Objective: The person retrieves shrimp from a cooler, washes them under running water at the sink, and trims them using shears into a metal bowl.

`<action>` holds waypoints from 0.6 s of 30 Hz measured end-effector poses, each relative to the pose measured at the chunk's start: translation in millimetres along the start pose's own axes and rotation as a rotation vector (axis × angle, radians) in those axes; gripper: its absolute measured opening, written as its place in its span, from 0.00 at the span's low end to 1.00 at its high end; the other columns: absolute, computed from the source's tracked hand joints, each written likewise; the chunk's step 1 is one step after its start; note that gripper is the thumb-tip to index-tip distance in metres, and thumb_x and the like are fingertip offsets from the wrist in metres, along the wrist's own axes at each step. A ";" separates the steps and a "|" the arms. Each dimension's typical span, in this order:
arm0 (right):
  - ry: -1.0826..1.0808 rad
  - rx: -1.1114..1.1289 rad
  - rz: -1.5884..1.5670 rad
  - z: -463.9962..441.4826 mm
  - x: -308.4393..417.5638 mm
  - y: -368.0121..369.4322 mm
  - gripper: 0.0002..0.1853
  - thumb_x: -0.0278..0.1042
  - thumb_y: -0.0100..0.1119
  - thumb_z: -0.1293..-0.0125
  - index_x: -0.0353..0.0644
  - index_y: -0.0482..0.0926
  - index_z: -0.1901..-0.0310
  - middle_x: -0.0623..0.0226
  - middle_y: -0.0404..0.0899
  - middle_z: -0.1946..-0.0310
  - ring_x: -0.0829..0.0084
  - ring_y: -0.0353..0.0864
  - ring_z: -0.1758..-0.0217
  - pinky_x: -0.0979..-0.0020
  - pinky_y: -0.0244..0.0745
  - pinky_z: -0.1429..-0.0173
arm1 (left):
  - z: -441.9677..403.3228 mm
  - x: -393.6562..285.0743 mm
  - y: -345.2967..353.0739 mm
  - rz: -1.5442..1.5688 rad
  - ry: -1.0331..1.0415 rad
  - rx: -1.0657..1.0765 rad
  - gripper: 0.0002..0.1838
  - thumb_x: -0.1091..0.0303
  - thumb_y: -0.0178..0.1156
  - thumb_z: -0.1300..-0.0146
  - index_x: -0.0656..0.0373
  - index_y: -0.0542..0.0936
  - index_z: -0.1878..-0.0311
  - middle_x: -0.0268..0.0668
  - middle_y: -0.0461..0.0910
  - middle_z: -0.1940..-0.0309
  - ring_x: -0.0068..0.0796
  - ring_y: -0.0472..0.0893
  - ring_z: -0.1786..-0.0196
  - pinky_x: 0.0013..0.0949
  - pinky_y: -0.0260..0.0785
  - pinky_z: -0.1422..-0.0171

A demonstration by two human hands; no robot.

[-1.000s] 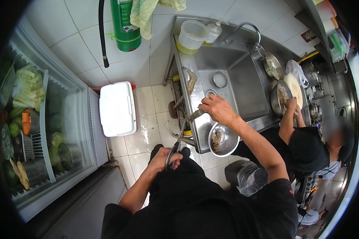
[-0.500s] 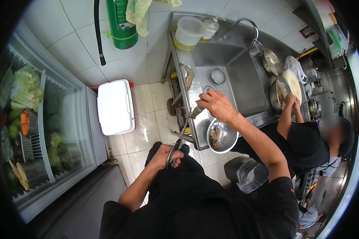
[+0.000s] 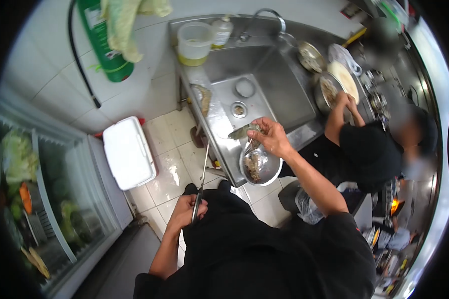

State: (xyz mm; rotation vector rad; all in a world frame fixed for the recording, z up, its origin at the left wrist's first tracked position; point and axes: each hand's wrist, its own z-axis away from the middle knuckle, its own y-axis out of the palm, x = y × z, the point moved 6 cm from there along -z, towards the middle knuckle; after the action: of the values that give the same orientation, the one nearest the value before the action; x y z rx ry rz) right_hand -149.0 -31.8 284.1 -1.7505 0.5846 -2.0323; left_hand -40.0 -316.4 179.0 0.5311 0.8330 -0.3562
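My right hand (image 3: pixel 270 138) is closed on a greyish shrimp (image 3: pixel 241 132), fingertips pinching it above the near edge of the sink counter. Below that hand is a metal bowl (image 3: pixel 273 172) with shrimp pieces (image 3: pixel 253 167) inside. My left hand (image 3: pixel 187 212) is wrapped round the handles of a pair of scissors (image 3: pixel 202 182), held low in front of my body. The scissors' blades point up toward the counter edge, apart from the shrimp. More shrimp (image 3: pixel 203 98) lies at the counter's left side.
A steel sink (image 3: pixel 289 84) holds a round dish (image 3: pixel 244 87). Behind stand a plastic tub (image 3: pixel 193 42) and a pump bottle (image 3: pixel 221 32). A co-worker (image 3: pixel 369 154) handles a bowl at the right. A white cooler box (image 3: pixel 129 153) and a glass-door fridge (image 3: pixel 60 189) are at the left.
The shrimp in my right hand has moved away from the scissors' blades, over beside the bowl. My left hand has lowered slightly with the scissors. The whole view has shifted.
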 end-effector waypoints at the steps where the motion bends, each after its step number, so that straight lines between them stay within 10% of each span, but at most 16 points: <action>1: 0.094 -0.063 -0.198 9.8 -17.1 -4.7 0.14 0.34 0.63 0.38 0.33 0.74 0.57 0.68 0.79 0.75 0.81 0.76 0.72 0.75 0.71 0.67 | 1.6 -6.7 4.6 -0.042 -0.027 0.085 0.13 0.68 0.62 0.51 0.68 0.78 0.65 0.34 0.77 0.78 0.20 0.77 0.76 0.24 0.69 0.71; 10: 0.583 -0.585 -0.528 107.2 -87.2 -12.6 0.19 0.48 0.53 0.31 0.36 0.74 0.65 0.71 0.73 0.77 0.80 0.68 0.77 0.74 0.66 0.72 | -43.9 -36.7 93.8 -0.395 -0.121 0.602 0.19 0.65 0.61 0.50 0.70 0.78 0.59 0.35 0.80 0.74 0.21 0.79 0.68 0.24 0.70 0.63; 18: 0.532 -0.781 -0.034 142.9 -71.0 -4.3 0.18 0.45 0.40 0.27 0.34 0.65 0.62 0.43 0.74 0.79 0.42 0.77 0.72 0.52 0.67 0.67 | -71.7 -21.3 145.0 -0.347 -0.238 0.615 0.20 0.66 0.62 0.52 0.72 0.77 0.60 0.39 0.79 0.76 0.25 0.79 0.72 0.25 0.70 0.66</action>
State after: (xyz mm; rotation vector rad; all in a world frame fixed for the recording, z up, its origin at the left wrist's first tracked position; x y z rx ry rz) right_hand 2.3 2.5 246.6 -1.5318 1.7069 -2.5000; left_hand -24.6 -155.2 199.7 0.8953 0.5725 -0.9929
